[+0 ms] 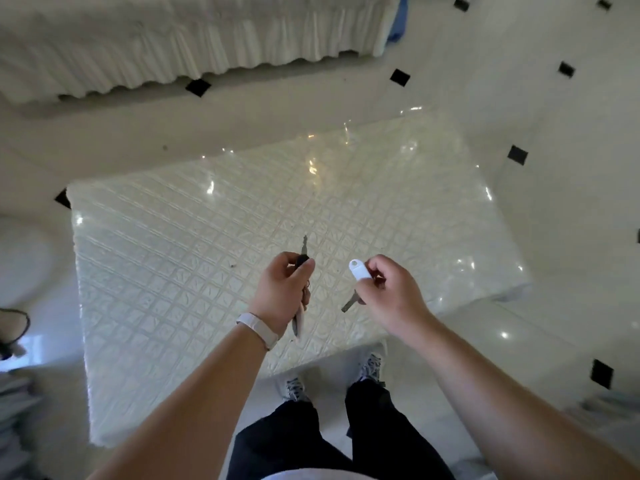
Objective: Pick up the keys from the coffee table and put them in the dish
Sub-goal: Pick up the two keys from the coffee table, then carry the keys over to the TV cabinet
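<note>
Two keys are held above the table (173,271): the left hand (282,292) pinches a black-headed key (304,252) pointing away; the right hand (388,292) grips a white-tagged key (358,270), its blade angled down-left.

1. The table (207,271) stands in the middle, directly before the person's feet (370,365).
2. Both hands are above the near part of the table, apart from each other.
3. The left hand (280,292) is to the left and holds a key (304,247); its blade points away from the person, and more of the bunch hangs below the hand.
4. The right hand (388,292) is to the right and holds a tag (358,270), with another key (350,303) hanging under it.
5. A strap (258,327) sits around the left wrist.
6. Behind the table, across a strip of floor (554,133), stands a sofa (173,39).
</note>
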